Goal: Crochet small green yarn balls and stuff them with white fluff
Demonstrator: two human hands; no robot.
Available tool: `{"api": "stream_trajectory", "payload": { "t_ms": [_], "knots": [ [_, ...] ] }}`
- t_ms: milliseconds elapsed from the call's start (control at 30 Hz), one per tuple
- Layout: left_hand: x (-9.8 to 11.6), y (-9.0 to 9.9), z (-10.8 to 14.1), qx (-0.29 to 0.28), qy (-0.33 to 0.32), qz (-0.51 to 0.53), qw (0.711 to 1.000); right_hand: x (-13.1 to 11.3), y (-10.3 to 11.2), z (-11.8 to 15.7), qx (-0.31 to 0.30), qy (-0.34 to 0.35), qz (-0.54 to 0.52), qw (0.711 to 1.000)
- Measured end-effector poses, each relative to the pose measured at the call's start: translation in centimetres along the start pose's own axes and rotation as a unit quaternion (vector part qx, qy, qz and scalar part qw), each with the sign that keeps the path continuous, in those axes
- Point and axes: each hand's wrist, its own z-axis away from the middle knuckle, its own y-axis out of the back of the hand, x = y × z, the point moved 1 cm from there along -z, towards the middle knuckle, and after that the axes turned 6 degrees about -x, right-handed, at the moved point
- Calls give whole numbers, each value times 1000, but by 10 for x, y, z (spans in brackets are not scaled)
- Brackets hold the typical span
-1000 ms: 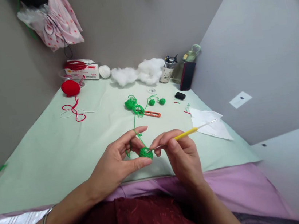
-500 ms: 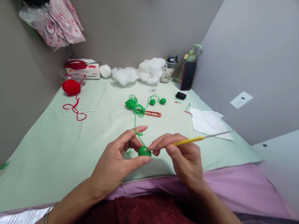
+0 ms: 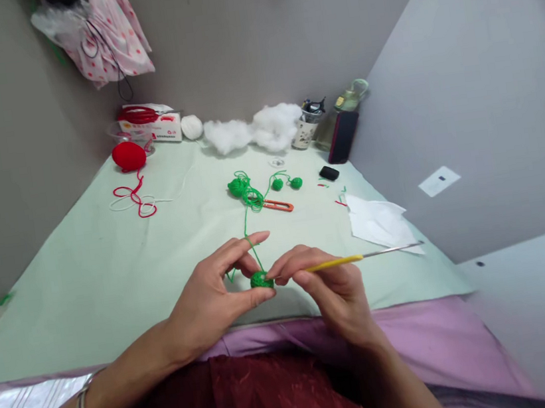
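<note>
Between the thumb and fingers of my left hand (image 3: pixel 212 282) is a small round green crochet piece (image 3: pixel 261 280). Green yarn (image 3: pixel 246 224) loops over my raised left index finger and runs up to a green yarn ball (image 3: pixel 238 187) with a loose tangle beside it. My right hand (image 3: pixel 330 283) grips a crochet hook (image 3: pixel 335 262) by its yellow handle. The hook's working tip meets the crochet piece and is partly hidden by my right fingers; its silver other end points right.
An orange utility knife (image 3: pixel 279 206) and two small green balls (image 3: pixel 296 183) lie past my hands. White stuffing (image 3: pixel 276 128), a red yarn ball (image 3: pixel 128 157), a white yarn ball (image 3: pixel 191 127) and a phone (image 3: pixel 343 137) stand farther back. White paper (image 3: pixel 378 225) is at the right.
My right hand and the crochet hook have shifted slightly left, closer to the green crochet piece. The piece sits slightly lower and farther left; my left hand keeps its hold.
</note>
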Motion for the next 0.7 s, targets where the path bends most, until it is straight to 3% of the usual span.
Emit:
{"api": "stream_trajectory", "payload": {
  "t_ms": [133, 233, 433, 567, 700],
  "knots": [
    [-3, -2, 1, -33, 1, -17, 999, 3, 9, -3, -73, -25, 16, 997],
    [-6, -4, 1, -40, 11, -11, 999, 4, 8, -3, -89, 1, 66, 994],
    [0, -7, 3, 31, 9, 59, 998, -1, -8, 9, 2, 152, 254, 955],
    [4, -9, 6, 61, -36, 78, 994, 4, -14, 15, 65, 216, 254, 941],
    [2, -10, 9, 75, -45, 74, 993, 5, -14, 15, 82, 231, 275, 930]
  ]
}}
